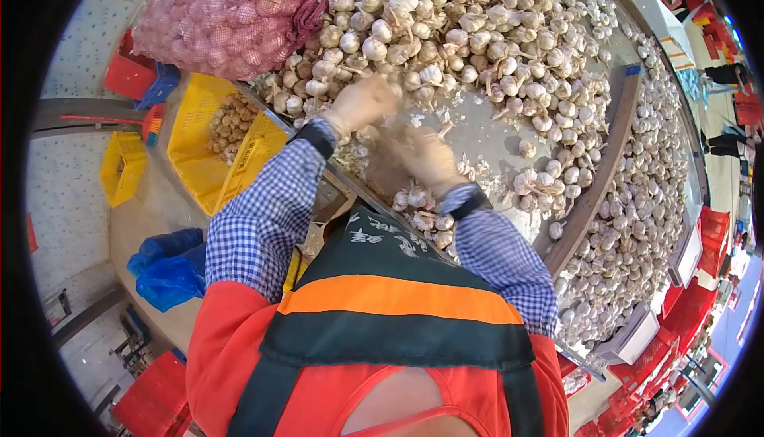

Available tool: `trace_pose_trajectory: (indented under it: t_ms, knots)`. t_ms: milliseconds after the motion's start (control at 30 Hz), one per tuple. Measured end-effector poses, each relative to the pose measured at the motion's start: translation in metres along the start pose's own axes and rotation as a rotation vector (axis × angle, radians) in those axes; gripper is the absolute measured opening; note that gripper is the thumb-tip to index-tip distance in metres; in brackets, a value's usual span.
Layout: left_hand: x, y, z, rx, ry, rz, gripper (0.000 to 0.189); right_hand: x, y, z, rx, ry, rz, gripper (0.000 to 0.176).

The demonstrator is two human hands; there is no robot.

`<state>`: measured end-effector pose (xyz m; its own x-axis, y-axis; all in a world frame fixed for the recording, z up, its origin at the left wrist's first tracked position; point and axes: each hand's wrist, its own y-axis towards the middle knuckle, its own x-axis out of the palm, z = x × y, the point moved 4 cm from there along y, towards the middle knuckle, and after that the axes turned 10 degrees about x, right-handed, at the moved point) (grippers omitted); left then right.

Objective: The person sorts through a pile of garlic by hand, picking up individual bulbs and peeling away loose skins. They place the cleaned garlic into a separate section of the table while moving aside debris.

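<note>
The bulging mesh bag (239,19) at the desk (487,128) edge could slump if its contents shift. Bulbs beside the left grip (364,104) could roll off toward the yellow crate (193,119) if nudged over the near edge. Both hands blur with motion close together, so they could bump, and the right sleeve (497,238) could sweep the small cluster (422,216) off. The garlic bulbs (446,19) lie heaped on the desk, beyond both hands. Whether the left grip is open or holds a bulb cannot be told; the right grip (430,160), low over scattered skins, is equally unclear.
</note>
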<state>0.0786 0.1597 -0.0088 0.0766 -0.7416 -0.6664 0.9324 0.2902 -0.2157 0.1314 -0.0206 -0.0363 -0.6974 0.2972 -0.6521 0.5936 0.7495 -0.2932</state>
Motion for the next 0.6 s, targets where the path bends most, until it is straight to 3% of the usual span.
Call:
trace_pose_trajectory:
  t_ms: [33,67,167,200,233,267,300,367,400,533,600]
  knots:
    - [-0.011,-0.006,-0.009,-0.135,-0.499,0.108,0.021,0.018,0.000,-0.010,-0.137,-0.295,0.009,0.039]
    - [-0.027,-0.021,0.002,-0.177,-0.848,0.195,0.020,0.027,0.001,-0.009,-0.151,-0.292,0.007,0.039]
    - [-0.061,-0.052,0.002,-0.005,-0.823,0.408,0.011,0.036,0.007,-0.015,-0.127,-0.329,-0.043,0.036]
    - [-0.063,-0.059,-0.020,-0.007,-0.825,0.416,0.011,0.027,0.009,-0.013,-0.035,-0.306,-0.135,0.030]
    - [-0.059,-0.067,-0.052,-0.106,-0.731,0.303,0.018,0.021,0.010,-0.008,0.061,-0.285,-0.227,0.024]
    - [-0.057,-0.072,-0.061,-0.203,-0.637,0.189,0.024,0.019,0.016,-0.007,0.017,-0.347,-0.206,0.027]
    - [-0.053,-0.076,-0.065,-0.206,-0.644,0.192,0.024,0.020,0.023,-0.006,0.017,-0.353,-0.212,0.027]
    - [-0.045,-0.088,-0.035,-0.153,-0.148,0.064,0.025,0.007,0.030,-0.023,0.128,-0.276,-0.188,0.030]
    - [-0.037,-0.089,-0.027,-0.087,0.195,0.092,0.025,0.007,0.033,-0.036,0.085,-0.254,-0.173,0.032]
    - [-0.004,-0.068,-0.017,-0.018,0.541,0.100,0.021,0.062,0.054,-0.049,-0.128,-0.585,-0.214,0.039]
    - [0.012,-0.051,-0.034,-0.112,0.646,0.000,0.023,0.060,0.053,-0.046,-0.082,-0.512,-0.172,0.035]
